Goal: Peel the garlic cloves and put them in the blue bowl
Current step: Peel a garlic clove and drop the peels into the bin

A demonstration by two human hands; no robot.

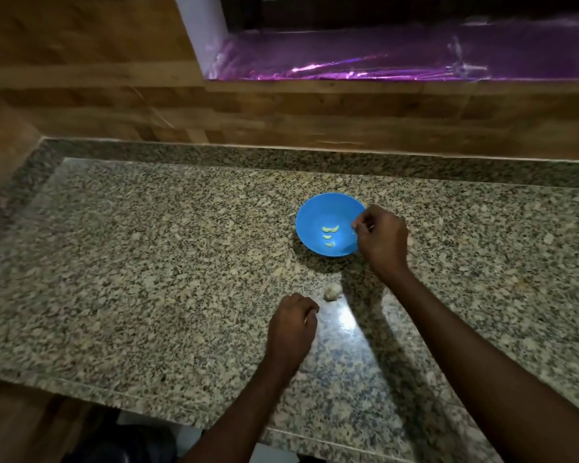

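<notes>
Over the blue bowl (328, 225), right hand (381, 240) fingers curled (grip unclear); left hand (293, 327) loosely curled, empty.

Right hand (380, 240) grip contents too small

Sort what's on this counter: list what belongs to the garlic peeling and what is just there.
Part of the job:
blue bowl
peeled cloves lying in it
garlic piece on the counter
right hand over the bowl's rim
left hand near the garlic

Just there:
granite counter
wooden wall
purple foil on the sill
</notes>
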